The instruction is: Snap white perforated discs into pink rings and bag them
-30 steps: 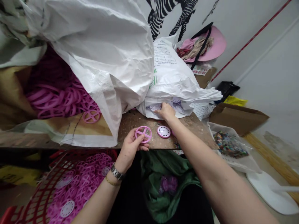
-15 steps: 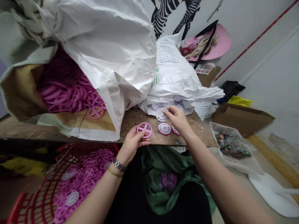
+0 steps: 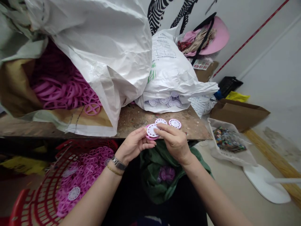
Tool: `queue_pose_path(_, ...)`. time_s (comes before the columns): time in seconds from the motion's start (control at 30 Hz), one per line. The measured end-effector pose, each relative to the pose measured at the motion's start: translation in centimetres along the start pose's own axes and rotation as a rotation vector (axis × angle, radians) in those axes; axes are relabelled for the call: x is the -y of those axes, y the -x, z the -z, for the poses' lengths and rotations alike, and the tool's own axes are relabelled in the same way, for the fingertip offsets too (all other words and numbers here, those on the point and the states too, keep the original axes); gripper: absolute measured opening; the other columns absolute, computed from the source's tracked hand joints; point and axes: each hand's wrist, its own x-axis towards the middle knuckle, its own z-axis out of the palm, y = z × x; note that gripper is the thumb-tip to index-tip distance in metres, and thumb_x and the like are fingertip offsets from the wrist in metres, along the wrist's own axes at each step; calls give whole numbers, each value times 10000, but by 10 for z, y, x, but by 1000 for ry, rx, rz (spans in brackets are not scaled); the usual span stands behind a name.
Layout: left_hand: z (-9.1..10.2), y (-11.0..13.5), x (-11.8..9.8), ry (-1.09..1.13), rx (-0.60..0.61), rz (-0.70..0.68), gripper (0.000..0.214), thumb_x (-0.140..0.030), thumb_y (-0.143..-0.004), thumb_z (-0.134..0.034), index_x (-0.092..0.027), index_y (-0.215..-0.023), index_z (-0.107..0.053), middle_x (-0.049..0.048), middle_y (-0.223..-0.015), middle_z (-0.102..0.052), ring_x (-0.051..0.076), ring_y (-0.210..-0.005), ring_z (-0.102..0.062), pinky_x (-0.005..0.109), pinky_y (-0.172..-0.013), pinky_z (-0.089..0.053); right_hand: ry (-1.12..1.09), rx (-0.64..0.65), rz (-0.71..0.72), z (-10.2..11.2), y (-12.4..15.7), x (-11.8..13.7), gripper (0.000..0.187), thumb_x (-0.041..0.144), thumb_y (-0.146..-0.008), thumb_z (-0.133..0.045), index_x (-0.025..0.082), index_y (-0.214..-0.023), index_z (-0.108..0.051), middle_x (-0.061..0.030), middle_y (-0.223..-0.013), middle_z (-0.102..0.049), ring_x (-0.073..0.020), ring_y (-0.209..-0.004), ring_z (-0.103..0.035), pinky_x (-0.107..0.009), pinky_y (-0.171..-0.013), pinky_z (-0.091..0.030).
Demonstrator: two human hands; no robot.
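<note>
My left hand (image 3: 134,145) grips a pink spoked ring (image 3: 147,137) at the near edge of the wooden table (image 3: 131,121). My right hand (image 3: 175,140) presses a white perforated disc (image 3: 152,130) down onto that ring, fingers closed on it. Two assembled pink-and-white discs lie on the table just behind, one (image 3: 161,121) nearer and one (image 3: 175,123) to the right. A big white sack (image 3: 94,47) at the left spills pink rings (image 3: 63,94). A smaller white bag (image 3: 171,72) behind holds white discs (image 3: 164,101).
A red basket (image 3: 42,194) with several finished pink pieces stands at lower left. Green cloth (image 3: 155,169) with purple parts lies on my lap. A clear bag of coloured bits (image 3: 227,141), a cardboard box (image 3: 237,113) and a white fan blade (image 3: 265,185) sit at the right.
My right hand drew a white disc out of the smaller bag and brought it back onto the pink ring in my left hand. The left hand pulled slightly toward me.
</note>
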Motion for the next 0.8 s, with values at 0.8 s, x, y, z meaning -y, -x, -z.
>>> queue_pose_path(0.8, -12, 12, 27, -706, -30, -338, 286, -391, -886, -553, -212, -1079, -665, 51, -969, -641, 201, -840, -623, 259, -603, -584, -703, 48, -747, -2, 15, 22, 178, 355, -773, -669, 191, -843, -666, -8, -770, -690, -170, -714, -627, -271, -674, -499)
